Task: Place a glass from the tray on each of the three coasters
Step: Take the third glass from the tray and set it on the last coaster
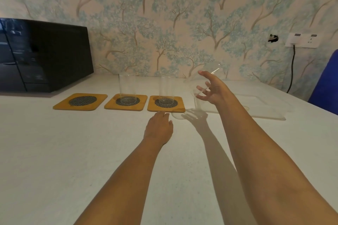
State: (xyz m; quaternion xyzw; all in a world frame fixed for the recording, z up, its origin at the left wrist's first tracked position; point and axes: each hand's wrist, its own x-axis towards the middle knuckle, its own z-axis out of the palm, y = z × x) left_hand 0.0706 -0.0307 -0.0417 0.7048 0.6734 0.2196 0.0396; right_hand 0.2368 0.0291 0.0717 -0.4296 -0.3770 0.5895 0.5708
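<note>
Three wooden coasters with dark mesh centres lie in a row on the white table. The left coaster (80,101) is bare. A clear glass (127,87) stands on the middle coaster (126,102), and another clear glass (166,89) on the right coaster (166,103). My right hand (212,90) is raised over the left end of the clear tray (265,109), thumb and fingers curled around a third clear glass (195,101), which is faint, blurred and tilted. My left hand (159,128) rests palm down on the table just in front of the right coaster and holds nothing.
A black microwave (43,55) stands at the back left, close behind the left coaster. The wallpapered wall runs along the table's far edge. A wall socket (302,40) with a black cable and a blue chair (327,82) are at the right.
</note>
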